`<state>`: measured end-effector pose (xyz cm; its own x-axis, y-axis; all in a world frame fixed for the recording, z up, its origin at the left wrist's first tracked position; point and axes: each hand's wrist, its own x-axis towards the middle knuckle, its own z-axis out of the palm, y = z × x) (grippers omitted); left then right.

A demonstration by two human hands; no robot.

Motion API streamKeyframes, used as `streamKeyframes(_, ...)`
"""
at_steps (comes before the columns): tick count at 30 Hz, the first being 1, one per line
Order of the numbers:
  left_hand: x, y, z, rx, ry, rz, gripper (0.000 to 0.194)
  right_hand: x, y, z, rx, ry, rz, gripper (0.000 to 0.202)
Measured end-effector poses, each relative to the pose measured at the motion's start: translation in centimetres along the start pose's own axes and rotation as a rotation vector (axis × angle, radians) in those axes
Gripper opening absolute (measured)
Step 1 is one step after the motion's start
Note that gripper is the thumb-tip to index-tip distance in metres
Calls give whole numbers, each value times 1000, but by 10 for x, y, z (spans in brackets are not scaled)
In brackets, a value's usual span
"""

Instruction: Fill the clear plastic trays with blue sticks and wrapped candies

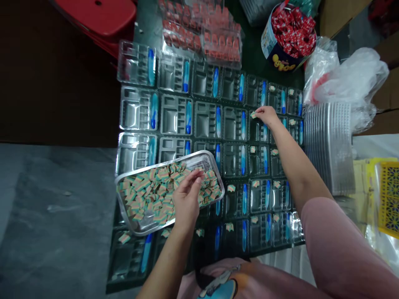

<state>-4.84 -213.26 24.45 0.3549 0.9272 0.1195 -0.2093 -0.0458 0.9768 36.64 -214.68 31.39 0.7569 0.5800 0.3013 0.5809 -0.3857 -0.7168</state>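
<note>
Between the fingertips of my right hand (267, 116) is a striped candy piece (253, 115), held over the upper left corner of a clear plastic tray (256, 129). My left hand (188, 197) is over a metal tray (170, 164) heaped with green, cream and pinkish candy pieces (146, 191). Its thumb and fingers are pinched together; candy behind the fingertips hides what they hold, if anything. The metal tray rests across the plastic trays, which lie in rows. Blue pens (215, 82) stand in their right-hand slots. Several trays at the right and front have a candy piece in them.
Packs of red pieces (221, 45) lie at the far edge. A tub (271, 50) of red-wrapped sweets stands back right. Stacked clear trays (327, 145), plastic bags (352, 83) and a yellow crate (389, 195) are on the right. Red stools (99, 16) stand far left.
</note>
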Motion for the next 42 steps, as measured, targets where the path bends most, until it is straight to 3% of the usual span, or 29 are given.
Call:
streamKeyframes(13,0,3,-3,18,-13,4,36,-14,-12,8,-246,165,-67,11)
streamKeyframes(26,-4,4,-29,7,38,22,35,-29,-14,5,-285,172,-148,18)
streamKeyframes(37,-12,7,-39,13,56,41,33,-32,-14,8,-228,178,-175,12)
streamKeyframes(42,-13,4,-44,26,60,44,32,-27,-6,12,-165,250,-196,10)
